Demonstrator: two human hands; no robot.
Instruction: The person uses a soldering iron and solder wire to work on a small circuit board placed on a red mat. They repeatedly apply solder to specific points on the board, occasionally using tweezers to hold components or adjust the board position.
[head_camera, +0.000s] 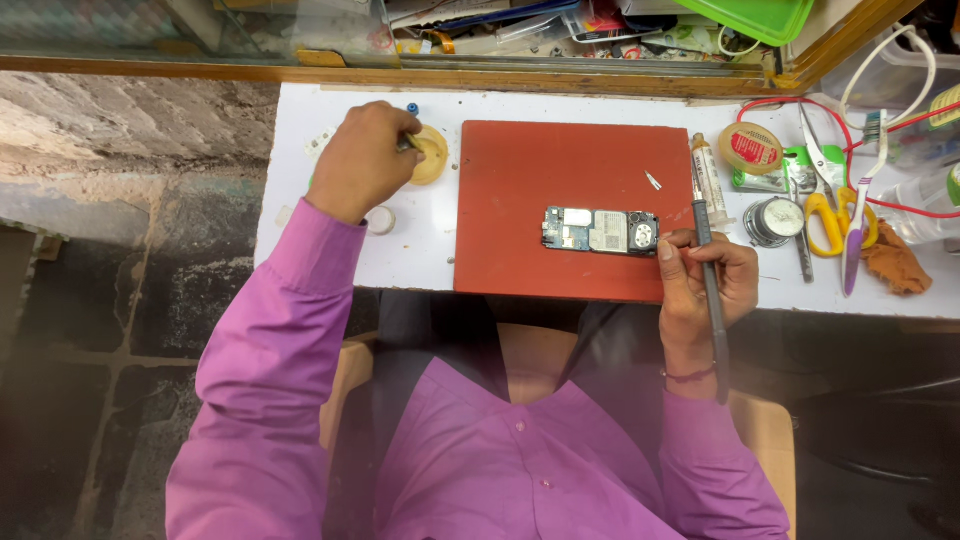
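While the left hand (362, 160) is closed on a thin tool dipped at the yellow tin (431, 154), left of the red mat (520, 210), the right hand (703, 285) is clamped round a grey iron (709, 270) at the mat's right edge. Unheld, the board (601, 231) lies on the mat just beside that hand. With eyes on the tin, the iron's tip could drift onto the board and knock or scorch it

Bare red mat (530, 170) around the circuit board (601, 231) leaves free passage mid-frame; scissors (826, 195), solder reel (773, 221) and syringe (709, 180) crowd the worktop (420, 250) at right.
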